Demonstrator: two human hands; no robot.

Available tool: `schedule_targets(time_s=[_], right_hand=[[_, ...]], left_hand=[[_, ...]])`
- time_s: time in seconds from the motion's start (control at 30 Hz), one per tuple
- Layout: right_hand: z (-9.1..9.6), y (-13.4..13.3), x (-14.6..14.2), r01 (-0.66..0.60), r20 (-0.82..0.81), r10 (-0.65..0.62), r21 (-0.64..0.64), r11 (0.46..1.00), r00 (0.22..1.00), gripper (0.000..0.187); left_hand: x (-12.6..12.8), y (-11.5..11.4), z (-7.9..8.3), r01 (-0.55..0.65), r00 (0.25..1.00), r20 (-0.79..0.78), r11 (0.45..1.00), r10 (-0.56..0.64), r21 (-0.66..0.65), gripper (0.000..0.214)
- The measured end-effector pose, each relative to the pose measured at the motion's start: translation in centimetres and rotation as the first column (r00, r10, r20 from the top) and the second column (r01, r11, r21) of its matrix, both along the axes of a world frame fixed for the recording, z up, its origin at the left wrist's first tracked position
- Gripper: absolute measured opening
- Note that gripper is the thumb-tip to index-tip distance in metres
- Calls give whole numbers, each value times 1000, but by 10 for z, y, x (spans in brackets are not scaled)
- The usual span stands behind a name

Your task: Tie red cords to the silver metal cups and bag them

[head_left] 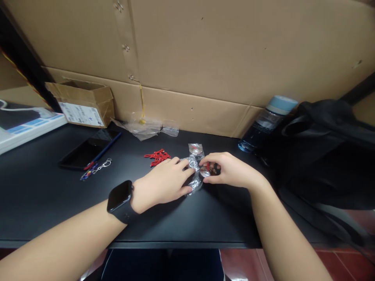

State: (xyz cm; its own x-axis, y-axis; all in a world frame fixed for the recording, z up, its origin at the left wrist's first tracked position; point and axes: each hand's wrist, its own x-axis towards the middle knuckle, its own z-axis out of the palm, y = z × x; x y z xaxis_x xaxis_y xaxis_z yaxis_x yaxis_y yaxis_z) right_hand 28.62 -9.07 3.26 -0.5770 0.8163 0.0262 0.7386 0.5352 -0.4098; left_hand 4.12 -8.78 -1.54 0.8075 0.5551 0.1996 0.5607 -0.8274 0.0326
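My left hand [165,179], with a black smartwatch [119,195] on its wrist, lies with fingers spread on several small clear plastic packets [193,183]. Thumb and fingers of my right hand [224,168] curl around a small round shiny piece [206,173] at the right side of these packets. Red and dark colours show by it, partly covered by the fingers. Just beyond both hands lies another clear packet [195,150] with something round and a red mark. Left of it, beyond my left hand, sits a small heap of red cords [157,157].
A phone [90,150] and a keychain [95,169] lie to the left. Behind them stand an opened cardboard box [84,103] and a white power strip [32,130]. Clear bags [143,129] rest against the cardboard wall. A bottle [266,123] and black bag [331,156] are right.
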Motion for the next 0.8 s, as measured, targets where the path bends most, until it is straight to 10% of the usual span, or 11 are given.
schedule_targets(time_s=[0.23, 0.8], right_hand=[[4, -4, -11, -44, -129, 60, 127, 991, 990, 25], [-5, -4, -13, -98, 48, 102, -78, 992, 994, 27]], left_hand=[[8, -6, -5, -81, 997, 0, 996, 81, 43, 43], [7, -3, -2, -190, 982, 12, 981, 190, 47, 33]])
